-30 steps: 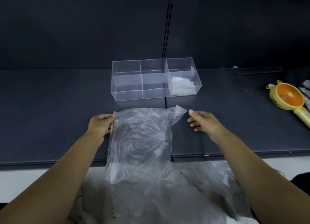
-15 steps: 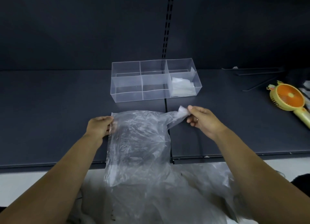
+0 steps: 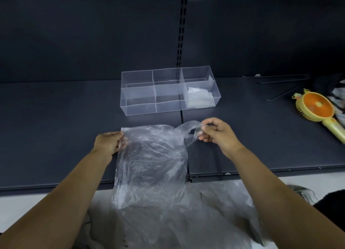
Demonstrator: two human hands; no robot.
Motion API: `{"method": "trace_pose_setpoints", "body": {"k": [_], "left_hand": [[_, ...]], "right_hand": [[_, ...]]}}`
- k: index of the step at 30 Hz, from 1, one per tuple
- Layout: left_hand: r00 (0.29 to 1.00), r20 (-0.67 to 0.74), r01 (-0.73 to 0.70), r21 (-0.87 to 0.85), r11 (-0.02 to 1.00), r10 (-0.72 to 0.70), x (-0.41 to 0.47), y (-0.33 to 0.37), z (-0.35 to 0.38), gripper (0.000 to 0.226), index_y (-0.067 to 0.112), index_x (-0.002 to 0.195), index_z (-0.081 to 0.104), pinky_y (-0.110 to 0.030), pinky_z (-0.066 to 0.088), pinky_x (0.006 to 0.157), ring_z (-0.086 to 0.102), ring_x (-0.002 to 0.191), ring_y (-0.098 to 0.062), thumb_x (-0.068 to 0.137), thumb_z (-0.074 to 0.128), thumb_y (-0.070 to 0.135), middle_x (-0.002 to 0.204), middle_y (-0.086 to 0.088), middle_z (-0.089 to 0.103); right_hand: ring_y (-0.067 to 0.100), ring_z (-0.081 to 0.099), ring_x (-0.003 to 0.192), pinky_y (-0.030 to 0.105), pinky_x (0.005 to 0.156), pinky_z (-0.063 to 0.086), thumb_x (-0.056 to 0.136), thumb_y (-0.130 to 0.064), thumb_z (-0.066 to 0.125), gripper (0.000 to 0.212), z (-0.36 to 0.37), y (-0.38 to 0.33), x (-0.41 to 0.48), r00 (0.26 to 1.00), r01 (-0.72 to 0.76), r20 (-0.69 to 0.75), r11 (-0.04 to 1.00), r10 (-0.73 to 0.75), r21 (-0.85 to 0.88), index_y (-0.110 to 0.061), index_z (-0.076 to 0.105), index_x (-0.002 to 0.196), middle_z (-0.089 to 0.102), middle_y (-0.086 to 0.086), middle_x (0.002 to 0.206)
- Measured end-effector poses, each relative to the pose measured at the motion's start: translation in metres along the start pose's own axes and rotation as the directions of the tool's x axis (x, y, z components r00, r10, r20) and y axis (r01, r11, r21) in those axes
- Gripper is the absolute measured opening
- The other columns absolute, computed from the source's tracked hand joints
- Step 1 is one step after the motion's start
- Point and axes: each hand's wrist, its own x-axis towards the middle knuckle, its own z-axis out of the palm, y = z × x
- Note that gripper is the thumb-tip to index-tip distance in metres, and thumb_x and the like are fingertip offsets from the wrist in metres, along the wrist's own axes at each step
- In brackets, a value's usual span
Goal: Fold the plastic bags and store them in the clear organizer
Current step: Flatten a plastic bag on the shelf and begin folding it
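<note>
- Plastic bag: lay on shelf near of clear organizer, long axis near-far.
- Left hand: gripped far-left corner.
- Right hand: fingers pinched far-right handle.

Both forearms show bare along their whole visible length; the left hand and right hand are bare as well.

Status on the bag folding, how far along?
Done: folded plastic sits in the front-right compartment of the clear organizer. In hand: left hand grips and right hand pinches the top corners of one plastic bag, draped over the shelf edge, not yet folded. Left: fold and store it, then the pile of bags below.
</note>
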Motion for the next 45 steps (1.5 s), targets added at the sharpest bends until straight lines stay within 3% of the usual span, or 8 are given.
{"method": "trace_pose_setpoints", "body": {"k": [7, 12, 17, 24, 27, 32, 36, 45], "left_hand": [[1.000, 0.013, 0.022, -0.014, 1.000, -0.022, -0.002, 0.005, 0.001, 0.014, 0.007, 0.080, 0.057, -0.017, 0.049, 0.038, 0.061, 0.039, -0.006, 0.094, 0.058, 0.005, 0.075, -0.010, 0.058], [0.999, 0.036, 0.028, 0.014, 1.000, -0.029, -0.006, 0.009, 0.003, 0.017, 0.010, 0.079, 0.056, -0.016, 0.047, 0.036, 0.057, 0.035, -0.003, 0.096, 0.056, 0.007, 0.074, -0.007, 0.056], [0.998, 0.029, 0.057, 0.003, 0.998, -0.057, -0.003, 0.015, 0.001, 0.016, 0.006, 0.080, 0.055, -0.017, 0.049, 0.038, 0.062, 0.056, -0.017, 0.096, 0.056, 0.006, 0.078, -0.010, 0.056], [0.995, -0.014, 0.098, -0.109, 0.989, -0.100, 0.012, 0.021, -0.007, 0.015, 0.008, 0.084, 0.056, -0.022, 0.053, 0.045, 0.060, 0.069, -0.014, 0.095, 0.060, 0.017, 0.081, -0.004, 0.056], [0.993, 0.012, 0.117, -0.070, 0.991, -0.116, 0.006, 0.014, -0.011, 0.028, 0.007, 0.111, 0.056, -0.029, 0.053, 0.067, 0.061, 0.087, -0.017, 0.095, 0.060, 0.029, 0.100, -0.003, 0.059], [0.990, 0.027, 0.141, 0.014, 0.990, -0.141, -0.025, -0.017, -0.032, 0.027, 0.007, 0.106, 0.057, -0.032, 0.051, 0.069, 0.065, 0.079, -0.019, 0.096, 0.057, 0.033, 0.097, -0.010, 0.066], [0.969, 0.071, 0.230, 0.085, 0.969, -0.236, -0.061, -0.044, -0.046, 0.031, 0.007, 0.099, 0.061, -0.032, 0.050, 0.068, 0.065, 0.078, -0.019, 0.091, 0.063, 0.037, 0.090, -0.008, 0.068], [0.961, 0.015, 0.277, -0.010, 0.961, -0.277, -0.103, -0.073, -0.036, 0.020, 0.001, 0.101, 0.065, -0.023, 0.054, 0.055, 0.063, 0.080, -0.023, 0.087, 0.070, 0.015, 0.095, -0.014, 0.065]], "right_hand": [[0.011, 0.058, 0.067, 0.023, 0.068, 0.048, 0.091, -0.029, 0.058, 0.027, -0.028, -0.011, -0.006, 0.967, -0.171, 0.188, 0.985, 0.171, -0.017, -0.013, 0.064, 0.071, 0.063, 0.004, 0.071], [0.013, 0.061, 0.073, 0.023, 0.066, 0.048, 0.079, -0.048, 0.064, 0.039, -0.034, -0.020, -0.006, 0.926, -0.289, 0.230, 0.955, 0.298, -0.074, -0.010, 0.062, 0.088, 0.063, 0.004, 0.076], [0.012, 0.056, 0.056, 0.019, 0.052, 0.043, 0.082, 0.003, 0.068, 0.017, -0.036, -0.024, 0.006, 0.980, -0.197, -0.063, 0.960, 0.188, -0.199, -0.011, 0.059, 0.085, 0.061, 0.004, 0.063], [0.013, 0.062, 0.066, 0.019, 0.062, 0.052, 0.091, -0.003, 0.060, 0.012, -0.043, -0.045, 0.019, 0.940, -0.041, -0.342, 0.997, 0.018, -0.061, -0.008, 0.057, 0.101, 0.065, 0.009, 0.082], [0.014, 0.062, 0.069, 0.023, 0.064, 0.051, 0.096, -0.022, 0.057, 0.011, -0.040, -0.043, -0.004, 0.958, -0.221, -0.220, 0.963, 0.185, -0.153, -0.014, 0.062, 0.090, 0.068, 0.007, 0.083], [0.014, 0.065, 0.060, 0.019, 0.050, 0.049, 0.093, -0.044, 0.056, 0.040, -0.032, -0.015, -0.064, 0.779, -0.603, -0.080, 0.708, 0.622, -0.368, -0.006, 0.066, 0.086, 0.071, 0.010, 0.076], [0.016, 0.067, 0.068, 0.020, 0.054, 0.051, 0.089, -0.044, 0.061, 0.042, -0.014, 0.004, -0.092, 0.690, -0.682, 0.002, 0.650, 0.724, -0.335, -0.002, 0.065, 0.093, 0.073, 0.013, 0.087], [0.010, 0.051, 0.049, 0.018, 0.043, 0.035, 0.091, -0.009, 0.062, 0.014, -0.006, 0.025, -0.099, 0.866, -0.470, -0.276, 0.868, 0.418, -0.161, -0.007, 0.065, 0.077, 0.062, 0.005, 0.065]]}}
